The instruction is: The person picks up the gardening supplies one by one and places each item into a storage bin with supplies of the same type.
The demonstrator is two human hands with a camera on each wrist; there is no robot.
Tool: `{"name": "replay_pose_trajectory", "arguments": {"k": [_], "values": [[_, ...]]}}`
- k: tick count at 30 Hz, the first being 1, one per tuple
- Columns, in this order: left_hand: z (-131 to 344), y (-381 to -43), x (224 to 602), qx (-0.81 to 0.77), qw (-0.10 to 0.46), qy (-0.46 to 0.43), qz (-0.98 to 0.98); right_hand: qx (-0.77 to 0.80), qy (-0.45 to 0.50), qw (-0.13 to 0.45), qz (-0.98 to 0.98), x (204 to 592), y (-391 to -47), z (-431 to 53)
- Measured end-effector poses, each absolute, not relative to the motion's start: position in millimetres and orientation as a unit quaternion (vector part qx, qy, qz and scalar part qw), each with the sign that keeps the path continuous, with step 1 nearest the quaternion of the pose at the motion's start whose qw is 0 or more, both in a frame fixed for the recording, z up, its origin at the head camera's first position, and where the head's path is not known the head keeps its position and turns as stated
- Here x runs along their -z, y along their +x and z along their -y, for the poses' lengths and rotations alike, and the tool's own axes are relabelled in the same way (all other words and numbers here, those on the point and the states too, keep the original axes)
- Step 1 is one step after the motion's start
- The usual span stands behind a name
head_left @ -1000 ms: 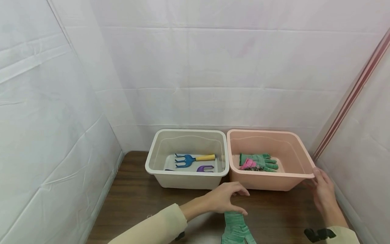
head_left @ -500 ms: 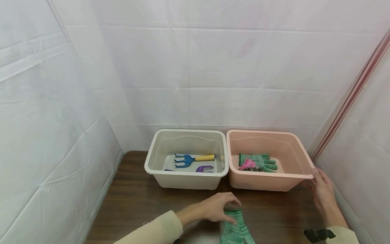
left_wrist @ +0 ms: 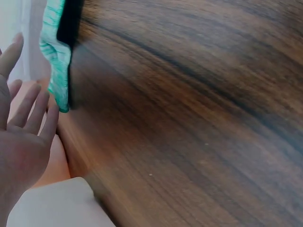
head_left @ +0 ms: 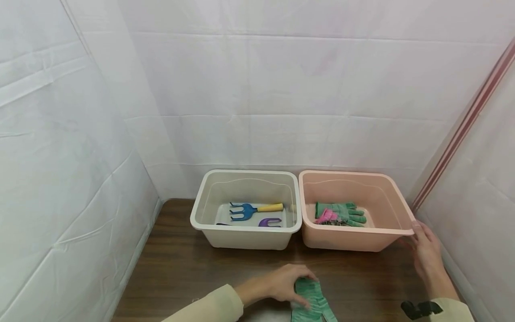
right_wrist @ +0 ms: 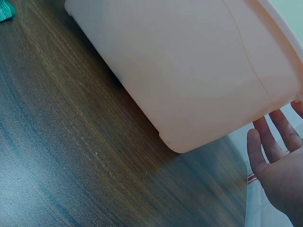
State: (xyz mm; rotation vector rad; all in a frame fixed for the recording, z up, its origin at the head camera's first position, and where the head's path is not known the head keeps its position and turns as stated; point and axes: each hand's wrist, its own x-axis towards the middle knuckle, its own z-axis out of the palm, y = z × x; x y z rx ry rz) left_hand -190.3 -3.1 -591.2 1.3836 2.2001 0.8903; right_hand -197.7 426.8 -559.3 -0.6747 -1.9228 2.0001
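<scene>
A green striped glove lies on the table at the bottom of the head view, partly cut off by the frame. Over its near-left end is my left hand, with thumb and fingers spread around the cuff. In the left wrist view the fingers of that hand are apart and the glove is just beyond the fingertips; no grip shows. My right hand holds the front right corner of the pink tub, thumb at the rim and fingers beneath it, as the right wrist view also shows.
Inside the pink tub lie another green glove and a pink patterned item. Beside it stands a white tub with a blue hand rake and a purple tool. White sheeting surrounds the table.
My left hand has moved down and slightly left, from above the glove's cuff to over it. The right hand stays at the pink tub's corner.
</scene>
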Motion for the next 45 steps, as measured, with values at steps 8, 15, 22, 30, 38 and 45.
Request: {"name": "replay_pose_trajectory", "arguments": {"k": [8, 15, 22, 30, 38, 45], "values": [[6, -190, 597, -0.281, 0.22, 0.496, -0.791, -0.706, -0.224, 0.147, 0.656, 559, -197, -429], [3, -187, 610, -0.223, 0.209, 0.499, -0.811, -0.71, -0.219, 0.141, 0.654, 560, -194, -431], [2, -184, 620, -0.224, 0.194, 0.486, -0.822, -0.71, -0.207, 0.142, 0.658, 563, -191, -432], [2, -182, 617, -0.2, 0.166, 0.488, -0.833, -0.719, -0.195, 0.142, 0.651, 562, -191, -431], [1, -181, 617, -0.197, 0.142, 0.477, -0.845, -0.735, -0.182, 0.153, 0.635, 562, -192, -432], [1, -181, 615, -0.205, 0.133, 0.481, -0.842, -0.733, -0.19, 0.152, 0.635, 561, -194, -432]]}}
